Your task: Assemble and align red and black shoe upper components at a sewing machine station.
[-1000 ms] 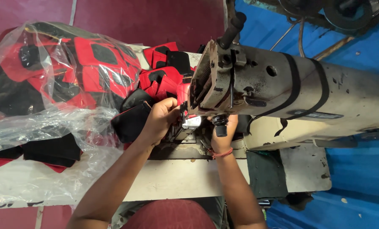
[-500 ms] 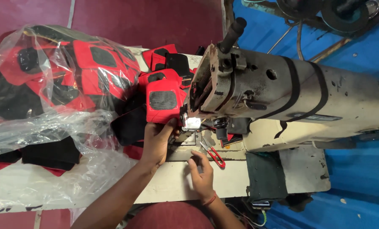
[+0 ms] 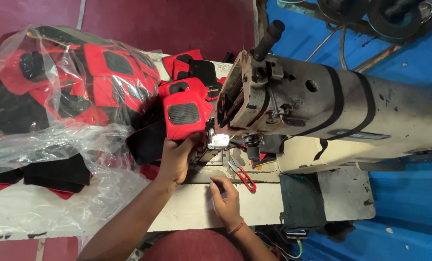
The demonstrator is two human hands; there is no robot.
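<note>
While the left hand point(image 3: 177, 157) grips the red-and-black fabric piece point(image 3: 184, 113) beside the sewing-machine head point(image 3: 254, 94), the right hand point(image 3: 225, 195) rests with fingers loosely curled, empty; red thread snips point(image 3: 245, 176) lie just beyond its fingertips.

Fabric piece point(image 3: 184, 115): red with a black mesh patch. Thread snips point(image 3: 245, 177): red handles; sewing machine point(image 3: 341, 111): off-white, grime-stained, with black bands. Plastic bag point(image 3: 56, 145): clear, over red-and-black pieces; floor point(image 3: 419, 212): blue.
</note>
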